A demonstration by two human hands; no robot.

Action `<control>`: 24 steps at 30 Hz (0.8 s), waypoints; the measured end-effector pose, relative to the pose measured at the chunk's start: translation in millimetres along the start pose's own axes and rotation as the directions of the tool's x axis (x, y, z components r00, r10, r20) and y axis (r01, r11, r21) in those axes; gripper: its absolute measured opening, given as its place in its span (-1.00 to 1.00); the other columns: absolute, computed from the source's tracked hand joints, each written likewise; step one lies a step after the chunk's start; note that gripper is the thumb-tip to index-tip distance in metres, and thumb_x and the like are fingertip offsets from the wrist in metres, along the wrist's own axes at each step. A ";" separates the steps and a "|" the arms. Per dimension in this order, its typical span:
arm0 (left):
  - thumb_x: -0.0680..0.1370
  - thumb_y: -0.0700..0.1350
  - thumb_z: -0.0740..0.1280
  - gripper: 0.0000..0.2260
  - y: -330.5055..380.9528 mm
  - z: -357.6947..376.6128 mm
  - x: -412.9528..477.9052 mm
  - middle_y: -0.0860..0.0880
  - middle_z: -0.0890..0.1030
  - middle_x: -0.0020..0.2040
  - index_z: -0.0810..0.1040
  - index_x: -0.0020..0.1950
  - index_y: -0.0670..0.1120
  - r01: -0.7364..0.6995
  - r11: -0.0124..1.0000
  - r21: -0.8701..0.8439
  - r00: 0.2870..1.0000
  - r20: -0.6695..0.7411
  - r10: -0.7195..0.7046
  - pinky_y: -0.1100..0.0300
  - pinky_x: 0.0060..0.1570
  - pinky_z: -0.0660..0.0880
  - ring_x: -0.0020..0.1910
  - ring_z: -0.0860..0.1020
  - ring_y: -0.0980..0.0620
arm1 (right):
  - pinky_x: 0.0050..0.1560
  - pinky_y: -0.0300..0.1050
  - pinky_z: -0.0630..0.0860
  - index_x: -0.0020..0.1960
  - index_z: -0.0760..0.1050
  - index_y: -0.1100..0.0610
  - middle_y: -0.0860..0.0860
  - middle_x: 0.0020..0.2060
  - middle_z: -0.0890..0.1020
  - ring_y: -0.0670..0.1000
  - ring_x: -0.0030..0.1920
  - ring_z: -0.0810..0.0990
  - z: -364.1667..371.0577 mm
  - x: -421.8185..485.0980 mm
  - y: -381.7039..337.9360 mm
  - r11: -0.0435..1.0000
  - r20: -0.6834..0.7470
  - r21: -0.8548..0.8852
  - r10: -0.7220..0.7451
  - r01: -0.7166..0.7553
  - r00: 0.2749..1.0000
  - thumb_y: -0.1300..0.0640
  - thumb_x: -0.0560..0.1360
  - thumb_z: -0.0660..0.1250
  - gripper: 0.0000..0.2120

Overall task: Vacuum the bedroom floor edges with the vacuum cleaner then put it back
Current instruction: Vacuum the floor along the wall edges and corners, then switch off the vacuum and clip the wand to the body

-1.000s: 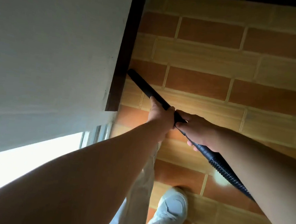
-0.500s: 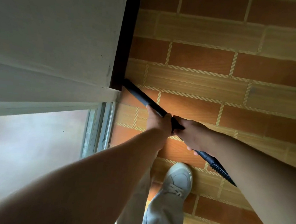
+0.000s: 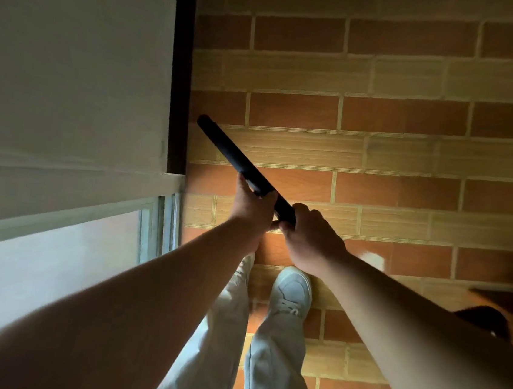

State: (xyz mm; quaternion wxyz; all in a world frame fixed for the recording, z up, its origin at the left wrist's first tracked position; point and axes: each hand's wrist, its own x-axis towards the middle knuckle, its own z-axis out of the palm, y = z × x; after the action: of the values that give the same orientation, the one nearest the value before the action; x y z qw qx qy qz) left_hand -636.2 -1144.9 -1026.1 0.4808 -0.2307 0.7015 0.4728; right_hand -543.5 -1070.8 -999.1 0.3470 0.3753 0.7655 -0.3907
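A black vacuum wand [image 3: 222,146] slants from my hands up and to the left, its tip close to the dark skirting [image 3: 179,91] at the foot of the white wall. My left hand [image 3: 252,205] grips the wand further forward. My right hand [image 3: 311,235] grips its rear end, just behind the left hand. The hose behind my right hand is hidden by my arm. The floor [image 3: 380,144] is brick-patterned tile in orange and tan.
A white wall [image 3: 72,64] fills the left side, with a window frame [image 3: 157,225] and pane below it. My white shoes [image 3: 292,288] and pale trousers stand under my arms. A wooden furniture edge and a dark object [image 3: 486,316] sit at the right.
The wand tip has come away from the corner by the window frame and now points higher along the skirting. The ribbed hose has gone out of sight behind my right arm.
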 end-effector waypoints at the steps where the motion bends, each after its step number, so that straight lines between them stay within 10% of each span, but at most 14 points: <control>1: 0.63 -0.31 0.27 -0.55 8.9 1.9 -11.3 -0.23 0.59 0.16 0.25 0.42 0.05 -0.008 1.000 0.010 1.000 0.016 0.007 -0.06 -0.23 0.69 0.03 0.68 -0.14 | -0.16 0.07 0.53 0.31 0.34 0.10 0.11 0.02 0.47 0.14 -0.09 0.59 -7.7 -12.5 -4.4 1.000 -0.033 -0.011 0.013 -0.014 0.999 -0.08 0.70 0.09 -0.69; 13: 0.61 -0.25 0.38 -0.48 118.2 54.7 -171.4 -0.08 0.50 0.32 0.30 0.54 -0.06 -0.323 0.907 0.271 0.936 0.234 0.264 0.05 -0.06 0.69 -0.06 0.67 0.02 | -0.13 0.10 0.45 0.31 0.31 0.11 0.13 0.15 0.44 0.20 0.07 0.56 -136.5 -144.5 -4.2 0.983 -0.478 0.062 0.182 -0.173 0.859 -0.05 0.70 0.10 -0.71; 18: 0.62 -0.11 0.38 -0.49 126.7 82.7 -213.5 0.06 0.40 0.45 0.30 0.53 0.12 -0.638 0.474 0.607 0.764 0.426 0.485 0.43 -0.39 0.42 0.26 0.54 0.11 | -0.13 0.10 0.48 0.34 0.31 0.11 0.12 0.16 0.44 0.20 0.05 0.56 -159.6 -199.9 27.4 0.974 -0.512 0.141 0.226 -0.179 0.828 -0.06 0.70 0.10 -0.69; 21: 0.62 -0.16 0.37 -0.44 123.4 102.3 -248.7 0.03 0.31 0.52 0.28 0.57 0.09 -0.747 0.241 0.619 0.640 0.573 0.512 0.18 0.14 0.57 0.44 0.39 0.05 | -0.13 0.08 0.49 0.34 0.31 0.10 0.12 0.15 0.44 0.19 0.04 0.57 -166.6 -234.6 48.0 0.964 -0.534 0.195 0.259 -0.181 0.805 -0.06 0.70 0.12 -0.69; 24: 0.58 -0.14 0.41 -0.39 115.4 121.0 -281.5 0.00 0.19 0.62 0.28 0.60 0.02 -0.810 -0.284 0.512 0.369 0.823 0.433 -0.12 0.55 0.22 0.59 0.19 -0.08 | -0.17 0.06 0.46 0.33 0.32 0.11 0.11 0.13 0.45 0.18 0.01 0.58 -168.8 -270.0 69.1 0.966 -0.589 0.202 0.252 -0.161 0.768 -0.06 0.69 0.13 -0.69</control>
State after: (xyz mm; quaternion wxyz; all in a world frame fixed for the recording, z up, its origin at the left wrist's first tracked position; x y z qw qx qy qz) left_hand -549.4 -1023.0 -734.8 0.2711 0.6053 0.7327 0.1524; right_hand -396.3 -979.2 -723.2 0.0952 0.5865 0.7609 -0.2608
